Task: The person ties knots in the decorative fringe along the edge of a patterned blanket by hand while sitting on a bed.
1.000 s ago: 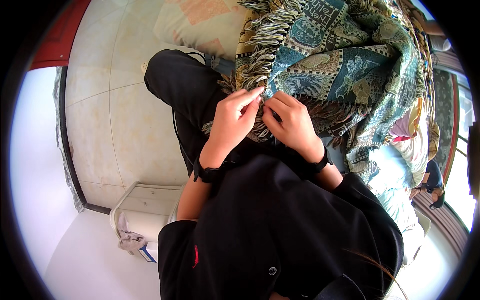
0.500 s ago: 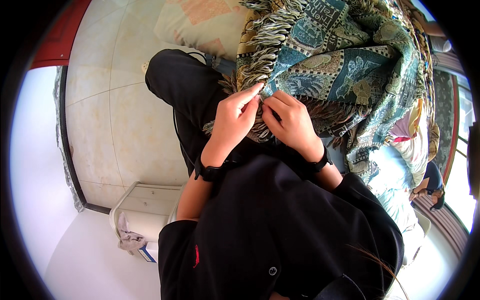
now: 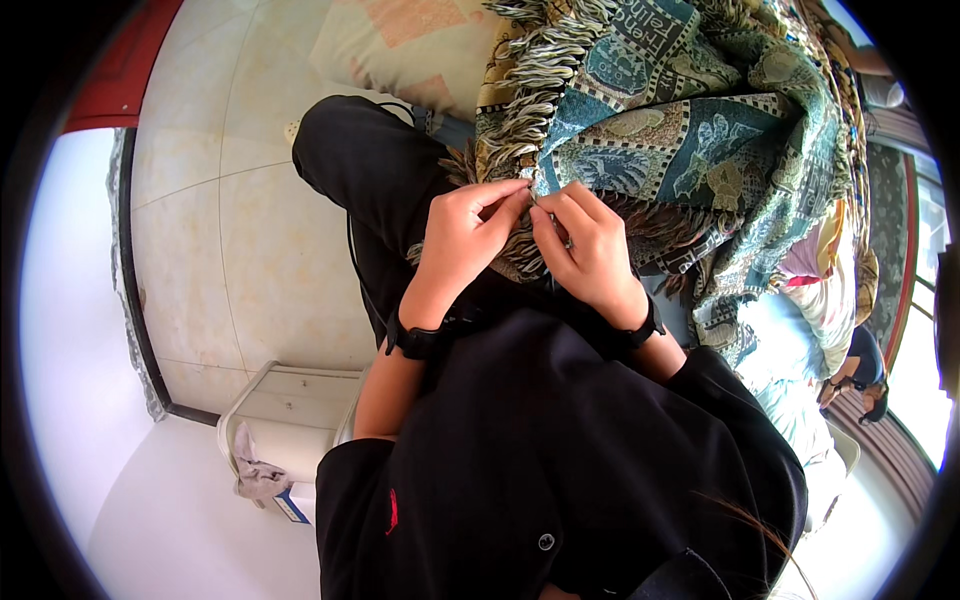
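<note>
A woven blanket [image 3: 640, 160] in blue-green and beige, patterned with pictures in squares, lies over my lap and to the right. Thick fringe strands [image 3: 525, 105] run along its left edge. My left hand [image 3: 465, 230] is closed in a pinch at the lower part of this fringed edge, thumb against forefinger. Close beside it, my right hand [image 3: 585, 245] pinches too, its fingertips almost meeting the left ones. Between the fingertips are thin strands of the fringe, mostly covered by my fingers. Both wrists wear black bands.
A pale cushion [image 3: 400, 50] with orange patches lies beyond my knee. At the lower left stands a whitish cabinet [image 3: 295, 405] with a grey cloth [image 3: 258, 470] on it. Light bedding [image 3: 785, 340] is on the right, where another person [image 3: 862, 370] shows farther off.
Both hands have shifted slightly toward me at the fringe, and the right hand has turned a little, its fingers bunched. The blanket has barely moved.
</note>
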The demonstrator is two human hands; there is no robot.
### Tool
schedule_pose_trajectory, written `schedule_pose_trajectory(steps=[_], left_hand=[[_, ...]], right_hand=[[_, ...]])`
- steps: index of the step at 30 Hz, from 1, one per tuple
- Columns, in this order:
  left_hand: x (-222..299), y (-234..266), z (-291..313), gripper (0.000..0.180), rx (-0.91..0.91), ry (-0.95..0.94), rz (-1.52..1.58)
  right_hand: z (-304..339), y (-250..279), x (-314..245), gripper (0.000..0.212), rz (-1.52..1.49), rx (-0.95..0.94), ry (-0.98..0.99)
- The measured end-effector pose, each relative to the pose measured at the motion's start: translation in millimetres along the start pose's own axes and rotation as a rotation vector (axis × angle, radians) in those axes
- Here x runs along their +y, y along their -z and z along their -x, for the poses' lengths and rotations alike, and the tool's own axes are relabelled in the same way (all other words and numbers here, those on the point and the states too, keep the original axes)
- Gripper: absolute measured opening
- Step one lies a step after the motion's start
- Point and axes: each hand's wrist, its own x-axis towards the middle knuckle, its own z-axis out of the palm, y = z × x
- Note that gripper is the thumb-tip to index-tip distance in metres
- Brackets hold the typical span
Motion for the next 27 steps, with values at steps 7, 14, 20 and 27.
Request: schedule_pose_trajectory(steps=[7, 14, 20, 27], left_hand=[[4, 6, -1, 0.019, -0.103, 0.206, 0.239], [8, 7, 2, 0.025, -0.121, 0.25, 0.364], [6, 7, 2, 0.028, -0.135, 0.243, 0.416], [2, 6, -1, 0.029, -0.07, 0.201, 0.42]], right_hand=[[0, -4, -1, 0.009, 0.045, -0.062, 0.091], [-1, -3, -1, 0.009, 0.051, -0.067, 0.126], [1, -6, 5, 0.011, 0.075, -0.059, 0.156], [-2, 5, -2, 0.008, 0.046, -0.075, 0.067]])
